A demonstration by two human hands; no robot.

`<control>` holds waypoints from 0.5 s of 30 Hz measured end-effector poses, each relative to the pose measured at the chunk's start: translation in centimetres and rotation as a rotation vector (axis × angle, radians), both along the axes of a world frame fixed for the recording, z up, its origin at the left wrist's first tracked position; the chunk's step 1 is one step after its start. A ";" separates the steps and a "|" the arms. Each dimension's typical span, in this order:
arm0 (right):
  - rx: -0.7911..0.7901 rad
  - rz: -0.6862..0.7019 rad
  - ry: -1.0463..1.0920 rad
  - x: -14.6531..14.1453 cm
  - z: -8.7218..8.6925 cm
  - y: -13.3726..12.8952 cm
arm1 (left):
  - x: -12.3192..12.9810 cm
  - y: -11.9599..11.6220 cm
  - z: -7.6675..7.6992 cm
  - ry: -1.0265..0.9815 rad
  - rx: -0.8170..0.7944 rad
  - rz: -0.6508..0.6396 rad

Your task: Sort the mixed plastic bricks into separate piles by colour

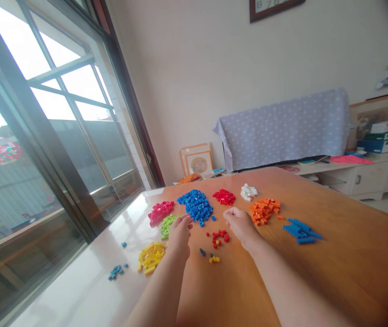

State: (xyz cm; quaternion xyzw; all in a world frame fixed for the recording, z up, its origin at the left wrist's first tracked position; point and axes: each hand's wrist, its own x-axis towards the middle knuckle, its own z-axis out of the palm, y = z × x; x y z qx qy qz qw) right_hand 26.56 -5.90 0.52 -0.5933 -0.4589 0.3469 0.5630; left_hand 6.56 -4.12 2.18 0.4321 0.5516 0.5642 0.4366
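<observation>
My left hand is over the table, its fingers curled and the thumb pressed in, beside a pile of light green bricks and the front of a large heap of small round blue pieces. Whatever those fingers hold, if anything, is too small to see. Across from it, my right hand has its fingers bent together, left of the orange bricks; its grip is hidden too. Between and below the hands lie small red pieces, a few yellow pieces and dark blue pieces.
Around them on the wooden table are yellow bricks, pinkish-red pieces, red pieces, white pieces, long blue bricks and grey-blue pieces. A window stands left; a cloth-covered object is behind.
</observation>
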 end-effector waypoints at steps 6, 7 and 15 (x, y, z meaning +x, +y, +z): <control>-0.100 0.067 -0.378 0.9 -1.6 0.1 | 0.4 -0.7 -2.7 -0.012 -0.008 -0.040; -0.114 0.063 -0.434 1.1 -1.9 0.1 | 0.4 -0.6 -3.0 -0.015 0.001 -0.044; -0.175 0.126 -0.521 2.0 -2.7 -0.1 | -0.6 0.7 -2.9 -0.362 -0.068 0.040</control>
